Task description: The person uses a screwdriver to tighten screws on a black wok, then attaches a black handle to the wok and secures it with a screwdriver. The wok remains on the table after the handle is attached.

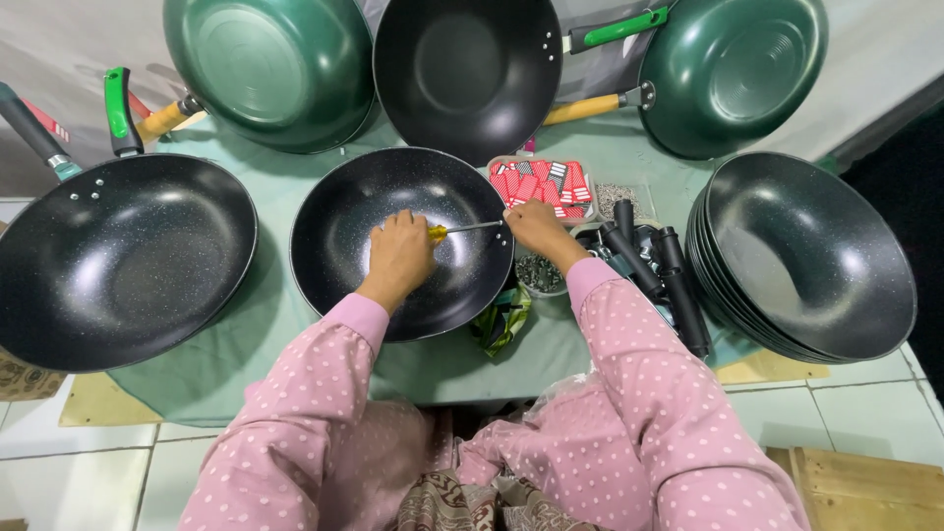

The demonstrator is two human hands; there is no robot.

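A black speckled wok (344, 221) without a handle lies on the green cloth in front of me. My left hand (399, 252) rests inside it, closed around the yellow grip of a screwdriver (462, 228) whose metal shaft points right at the wok's rim. My right hand (536, 228) sits on that right rim at the screwdriver's tip, fingers curled; whether it pinches a small part is hidden. Both arms wear pink dotted sleeves.
A black wok with a handle (118, 261) lies at left. Green woks (270, 69) (733, 69) and a black wok (467, 74) stand at the back. A stack of handleless woks (811, 261) sits right. A tray of red pieces (546, 182), a screw cup (538, 273) and black handles (669, 275) are close.
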